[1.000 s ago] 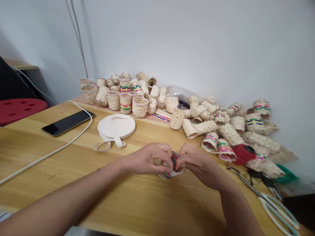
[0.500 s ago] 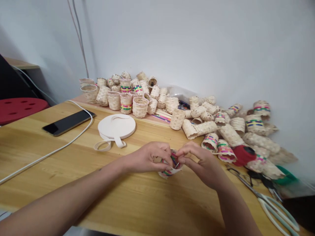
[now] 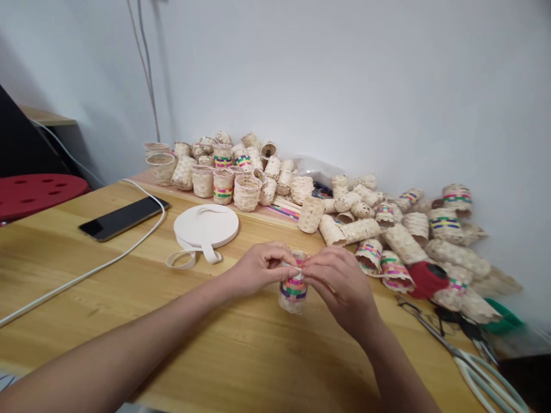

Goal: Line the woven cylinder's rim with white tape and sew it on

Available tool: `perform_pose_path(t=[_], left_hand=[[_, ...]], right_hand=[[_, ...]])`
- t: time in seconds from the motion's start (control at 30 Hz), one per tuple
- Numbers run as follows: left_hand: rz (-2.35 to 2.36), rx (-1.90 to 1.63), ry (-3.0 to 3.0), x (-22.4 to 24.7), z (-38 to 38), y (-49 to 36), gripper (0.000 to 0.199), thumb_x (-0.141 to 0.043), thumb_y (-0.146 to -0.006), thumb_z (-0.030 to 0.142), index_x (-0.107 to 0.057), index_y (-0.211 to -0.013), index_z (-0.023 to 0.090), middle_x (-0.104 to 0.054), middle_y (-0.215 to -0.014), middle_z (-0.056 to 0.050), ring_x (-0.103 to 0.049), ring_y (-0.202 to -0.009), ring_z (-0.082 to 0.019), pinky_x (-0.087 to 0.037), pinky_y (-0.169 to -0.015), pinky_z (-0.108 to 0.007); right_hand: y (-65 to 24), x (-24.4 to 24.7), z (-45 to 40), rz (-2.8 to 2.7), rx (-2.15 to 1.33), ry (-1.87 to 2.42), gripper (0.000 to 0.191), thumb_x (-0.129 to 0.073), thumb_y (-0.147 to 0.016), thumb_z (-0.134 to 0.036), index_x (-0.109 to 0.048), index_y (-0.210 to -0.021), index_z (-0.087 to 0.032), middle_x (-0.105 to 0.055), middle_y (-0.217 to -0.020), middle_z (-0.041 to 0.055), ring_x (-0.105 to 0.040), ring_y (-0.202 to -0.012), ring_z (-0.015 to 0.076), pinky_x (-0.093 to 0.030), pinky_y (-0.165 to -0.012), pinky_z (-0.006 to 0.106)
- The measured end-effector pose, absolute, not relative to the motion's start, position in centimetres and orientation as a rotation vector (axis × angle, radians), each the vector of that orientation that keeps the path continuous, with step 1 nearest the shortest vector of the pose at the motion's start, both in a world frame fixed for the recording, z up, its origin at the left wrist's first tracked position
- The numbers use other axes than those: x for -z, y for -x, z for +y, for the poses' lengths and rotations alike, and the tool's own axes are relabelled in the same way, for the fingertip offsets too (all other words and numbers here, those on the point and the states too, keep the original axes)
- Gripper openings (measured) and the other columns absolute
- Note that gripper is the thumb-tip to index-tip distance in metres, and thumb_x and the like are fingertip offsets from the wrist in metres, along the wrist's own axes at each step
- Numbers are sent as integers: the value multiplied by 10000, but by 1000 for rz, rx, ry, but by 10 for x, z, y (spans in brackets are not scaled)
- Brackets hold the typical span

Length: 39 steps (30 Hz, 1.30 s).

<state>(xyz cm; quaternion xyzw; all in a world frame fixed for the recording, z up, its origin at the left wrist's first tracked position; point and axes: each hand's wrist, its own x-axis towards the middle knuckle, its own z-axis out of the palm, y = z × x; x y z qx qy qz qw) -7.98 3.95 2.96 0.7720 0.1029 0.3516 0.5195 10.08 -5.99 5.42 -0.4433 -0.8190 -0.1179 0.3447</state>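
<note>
A small woven basket, pale with pink, green, orange and purple bands, is held just above the wooden table with its outer side facing me. My left hand pinches its rim from the left, thumb in front. From the right, my right hand has its fingers pressed together at the same rim, where a short bit of white strip shows. Whether a thread or needle is between the fingertips is too small to see. To the left lies a roll of white flat tape, its loose end curled on the table.
Many woven baskets stand and lie along the wall. At right are a red spool of thread, long scissors and a green dish. A phone and white cable lie at left, near a red stool.
The basket has tipped from showing its opening to showing its banded side. My right hand has come down and closer to my left hand at the rim.
</note>
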Motion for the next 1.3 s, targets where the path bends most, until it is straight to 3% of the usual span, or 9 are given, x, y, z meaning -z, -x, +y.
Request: perform_pose_path(t=[0.17, 0.33, 0.67, 0.9, 1.03, 1.1, 1.17, 1.23, 1.3], left_hand=[[258, -804, -1871, -27, 37, 78, 183, -637, -809, 294, -689, -772, 123, -609, -745, -26, -531, -696, -108, -390, -638, -208], [360, -857, -1827, -25, 41, 79, 186, -640, -796, 293, -688, -769, 116, -615, -736, -29, -522, -683, -108, -385, -638, -213], [326, -751, -1676, -24, 37, 77, 299, -674, -775, 410, -673, -759, 112, -601, -764, -35, -528, -681, -105, -413, -636, -209], [363, -683, -1730, -24, 33, 77, 275, -656, -774, 388, -661, -768, 112, -533, -706, -6, -415, -593, -79, -306, -544, -198], [400, -747, -1760, -22, 35, 75, 212, -629, -787, 326, -663, -760, 118, -568, -709, -9, -466, -620, -94, -343, -581, -204], [501, -855, -1769, -18, 42, 75, 192, -619, -792, 305, -654, -739, 125, -588, -717, -13, -510, -662, -115, -378, -623, -216], [630, -1021, -1830, -14, 52, 78, 174, -608, -806, 290, -655, -741, 136, -597, -737, -14, -528, -698, -128, -390, -656, -230], [740, -1204, -1922, -12, 63, 82, 146, -598, -819, 265, -664, -756, 151, -600, -761, -13, -532, -737, -135, -390, -690, -239], [834, -1344, -1977, -12, 73, 87, 110, -600, -816, 217, -668, -752, 158, -595, -758, -9, -531, -758, -135, -389, -710, -242]], right_hand=[[-91, -46, -60, -2129, 446, 1100, 129, -549, -901, -150, -640, -925, -238, -680, -937, 29, -541, -928, 193, -427, -861, 385], [-82, -43, -62, -2153, 398, 1023, 164, -462, -932, -127, -598, -917, -218, -665, -985, 41, -528, -1031, 189, -425, -941, 387], [-95, -48, -58, -2073, 431, 1112, 84, -588, -888, -189, -636, -930, -242, -679, -918, 29, -577, -887, 184, -435, -849, 376], [-88, -46, -58, -2099, 457, 1086, 105, -487, -938, -166, -582, -906, -196, -670, -911, 54, -560, -898, 189, -436, -851, 381], [-78, -44, -67, -2109, 264, 915, 162, -409, -954, -138, -548, -906, -204, -660, -965, 60, -563, -986, 188, -444, -913, 408], [-71, -42, -73, -2099, -3, 829, 199, -357, -978, -165, -515, -868, -216, -664, -915, 33, -600, -925, 164, -449, -933, 425], [-69, -42, -77, -1976, -293, 794, 199, -332, -998, -218, -483, -868, -231, -624, -752, -13, -609, -732, 134, -499, -856, 411], [-80, -46, -77, -1739, -422, 807, 130, -382, -991, -255, -474, -900, -243, -526, -620, -47, -542, -566, 117, -530, -669, 339], [-108, -55, -75, -1446, -302, 851, 70, -486, -951, -275, -474, -892, -238, -460, -582, -51, -479, -507, 119, -442, -477, 259]])
